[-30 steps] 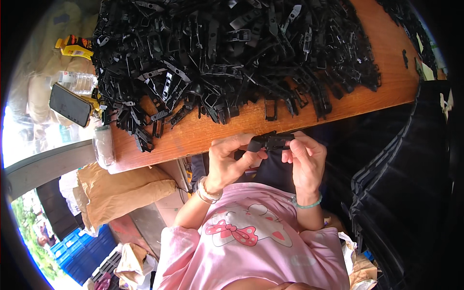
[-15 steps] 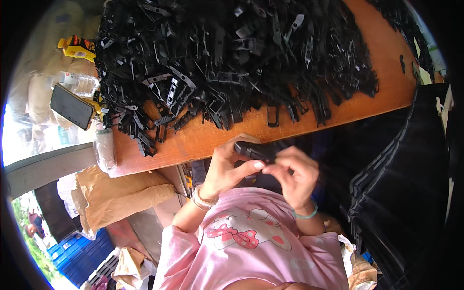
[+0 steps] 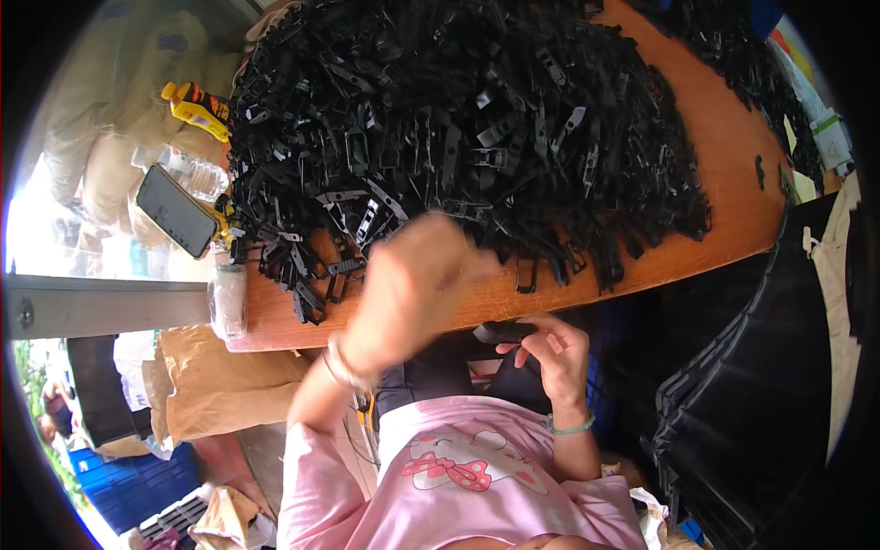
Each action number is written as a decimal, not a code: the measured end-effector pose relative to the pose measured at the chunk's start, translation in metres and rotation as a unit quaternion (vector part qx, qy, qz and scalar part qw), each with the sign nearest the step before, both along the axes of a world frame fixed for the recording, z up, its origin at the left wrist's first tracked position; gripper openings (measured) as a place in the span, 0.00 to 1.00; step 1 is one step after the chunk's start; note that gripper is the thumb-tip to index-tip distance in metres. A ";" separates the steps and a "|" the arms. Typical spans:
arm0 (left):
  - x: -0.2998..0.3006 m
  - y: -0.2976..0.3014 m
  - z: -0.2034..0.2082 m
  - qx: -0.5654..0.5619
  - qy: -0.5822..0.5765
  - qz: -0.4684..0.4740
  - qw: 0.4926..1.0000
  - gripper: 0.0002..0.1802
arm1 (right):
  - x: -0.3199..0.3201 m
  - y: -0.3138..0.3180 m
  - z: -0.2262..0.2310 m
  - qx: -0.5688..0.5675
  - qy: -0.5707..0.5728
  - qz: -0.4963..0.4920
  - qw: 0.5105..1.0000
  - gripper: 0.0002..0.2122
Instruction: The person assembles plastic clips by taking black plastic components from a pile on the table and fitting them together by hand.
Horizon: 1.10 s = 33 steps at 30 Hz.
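Observation:
A large heap of black plastic parts (image 3: 458, 137), many shaped like slim frames, clips and buckles, spreads over an orange-brown wooden table (image 3: 275, 316). My left hand (image 3: 422, 280) is over the heap's near edge, smeared by motion; its fingers and anything in them cannot be made out. Below the table edge, close to my body, my right hand (image 3: 559, 360) pinches a small black plastic part (image 3: 500, 332) between thumb and fingers. The part's exact kind does not show.
On the left are a phone (image 3: 177, 212) on a yellow stand, a clear bottle (image 3: 194, 171), a yellow bottle (image 3: 199, 110) and a wrapped clear container (image 3: 228, 301). Brown paper (image 3: 225, 380) and a blue crate (image 3: 137, 481) sit lower left. Black material (image 3: 733, 367) hangs on the right.
My left hand has let go of the black part and moved up and forward to the heap. My right hand now holds the part alone, a little lower. The view has shifted slightly.

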State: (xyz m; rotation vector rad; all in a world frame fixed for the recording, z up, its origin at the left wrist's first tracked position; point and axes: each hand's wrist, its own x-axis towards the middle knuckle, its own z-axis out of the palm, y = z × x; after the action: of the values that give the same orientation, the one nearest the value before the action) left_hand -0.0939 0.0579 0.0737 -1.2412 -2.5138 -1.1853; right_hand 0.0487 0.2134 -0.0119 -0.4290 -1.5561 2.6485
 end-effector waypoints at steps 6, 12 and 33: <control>-0.145 0.042 0.019 0.026 0.200 0.069 0.977 0.03 | 0.011 -0.001 -0.009 0.047 0.016 0.091 0.995 0.08; -0.145 0.114 0.012 -0.129 0.272 0.021 0.953 0.19 | 0.012 -0.013 -0.019 0.032 0.010 0.109 0.993 0.08; 0.029 -0.006 0.006 0.068 -0.356 -0.030 0.931 0.16 | -0.003 0.012 0.029 0.059 0.204 0.124 0.969 0.13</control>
State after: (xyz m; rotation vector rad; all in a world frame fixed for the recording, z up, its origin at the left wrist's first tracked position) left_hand -0.0654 0.0521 0.0799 -0.9728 -2.7747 -2.0962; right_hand 0.0461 0.2258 0.0176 0.3206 -1.7010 2.5632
